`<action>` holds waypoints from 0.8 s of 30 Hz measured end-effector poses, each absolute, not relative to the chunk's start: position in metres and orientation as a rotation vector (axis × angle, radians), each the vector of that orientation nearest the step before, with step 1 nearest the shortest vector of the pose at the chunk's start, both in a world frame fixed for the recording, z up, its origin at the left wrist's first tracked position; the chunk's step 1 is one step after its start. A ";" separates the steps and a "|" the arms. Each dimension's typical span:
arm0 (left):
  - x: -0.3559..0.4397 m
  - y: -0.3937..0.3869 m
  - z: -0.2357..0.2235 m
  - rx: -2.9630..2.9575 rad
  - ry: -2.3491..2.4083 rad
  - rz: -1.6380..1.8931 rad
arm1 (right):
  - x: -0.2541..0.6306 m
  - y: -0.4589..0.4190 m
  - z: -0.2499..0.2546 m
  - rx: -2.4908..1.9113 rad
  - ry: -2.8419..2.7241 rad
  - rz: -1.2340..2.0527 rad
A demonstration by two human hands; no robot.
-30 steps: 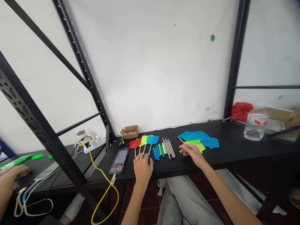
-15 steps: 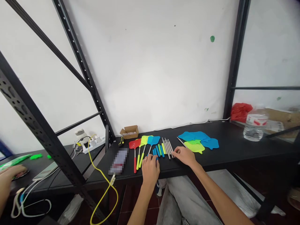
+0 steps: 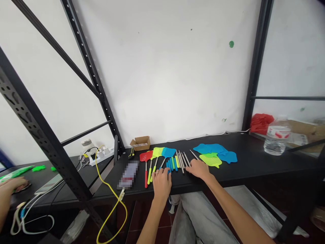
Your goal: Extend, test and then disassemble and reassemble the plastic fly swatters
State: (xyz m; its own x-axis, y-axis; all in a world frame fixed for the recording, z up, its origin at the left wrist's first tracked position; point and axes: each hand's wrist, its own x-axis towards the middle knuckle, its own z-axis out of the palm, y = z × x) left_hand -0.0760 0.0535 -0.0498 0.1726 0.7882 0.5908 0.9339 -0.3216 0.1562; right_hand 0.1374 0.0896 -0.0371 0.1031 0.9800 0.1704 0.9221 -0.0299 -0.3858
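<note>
My left hand (image 3: 161, 183) lies with bent fingers over the lower end of a blue fly swatter (image 3: 168, 153), whose handle is mostly hidden beneath it. Left of it lie a red fly swatter (image 3: 146, 156) and yellow ones (image 3: 157, 152). Several loose blue, green and yellow handle grips (image 3: 172, 163) are lined up between my hands. My right hand (image 3: 200, 169) is closed, its fingertips pinching at the end of a thin metal rod (image 3: 186, 158) beside several others. Another rod (image 3: 194, 155) slants out behind that hand. Loose blue swatter heads (image 3: 211, 148) and a yellow-green one (image 3: 211, 160) lie beyond it.
A phone (image 3: 128, 174) with a yellow cable (image 3: 111, 187) lies at left, near a small cardboard box (image 3: 140, 143). A water bottle (image 3: 277, 135) and red bag (image 3: 261, 123) stand at right. Another person's hand (image 3: 14, 184) is at far left. Black metal posts (image 3: 87, 64) frame the table.
The metal rods near my right fingertips have spread slightly apart, and the right hand has shifted a little left. My left hand stays over the blue swatter, and the view has moved slightly.
</note>
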 end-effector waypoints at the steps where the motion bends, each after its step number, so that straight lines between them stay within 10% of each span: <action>1: -0.076 0.053 -0.049 -2.204 -1.662 -0.876 | 0.138 0.088 -0.039 -1.983 -1.860 0.173; 24: -0.063 0.055 -0.048 -2.659 -1.535 -1.614 | 0.169 0.081 -0.054 -0.952 -1.100 0.860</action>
State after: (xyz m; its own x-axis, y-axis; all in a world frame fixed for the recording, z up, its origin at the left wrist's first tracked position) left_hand -0.0630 0.0545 -0.0477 0.1972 0.8098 0.5526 0.5111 -0.5659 0.6469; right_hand 0.1688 0.0811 -0.0541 0.2362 0.9156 0.3254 -0.0951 0.3551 -0.9300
